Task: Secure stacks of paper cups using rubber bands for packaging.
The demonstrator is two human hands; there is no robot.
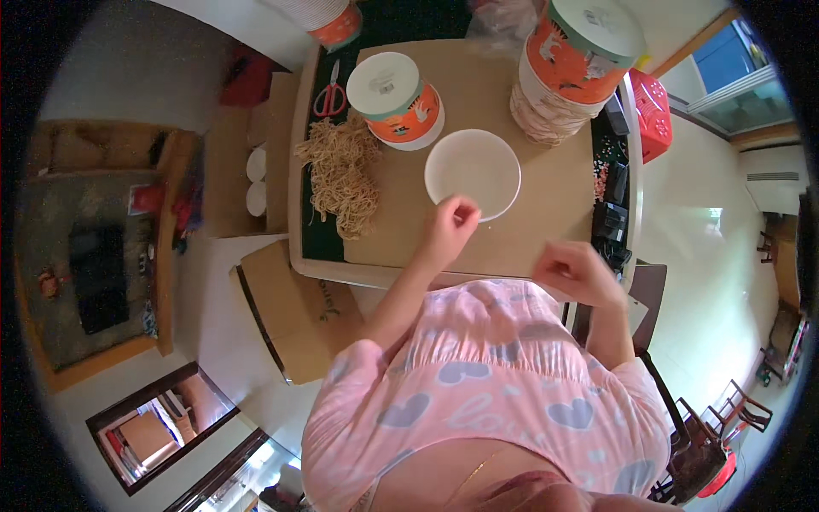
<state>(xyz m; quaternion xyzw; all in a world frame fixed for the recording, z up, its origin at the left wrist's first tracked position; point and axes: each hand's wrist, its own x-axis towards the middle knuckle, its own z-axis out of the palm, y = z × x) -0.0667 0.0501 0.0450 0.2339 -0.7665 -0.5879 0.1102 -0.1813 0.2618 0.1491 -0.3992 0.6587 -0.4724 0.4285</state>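
Observation:
A white paper bowl or tub [472, 171] stands upright, open side up, in the middle of the cardboard-covered table. Over its near rim is my left hand [454, 226], fingers curled together in a pinch; whatever is in them is too small to make out. My right hand [580, 269] hovers at the table's near edge, right of the bowl. Slightly blurred, its fingers are bent inward and hide anything between them. A heap of tan paper shreds or raffia [343, 175] lies to the left. Behind the bowl stands an orange-and-white tub [401, 102] with a pale lid.
Red-handled scissors [330, 100] lie at the back left, near stacked cups [335, 24]. A tall orange tub stack [570, 64] wrapped with cord stands back right. Black items [609, 222] line the right edge, beside a red plastic basket [651, 115]. Cardboard boxes [294, 311] sit left.

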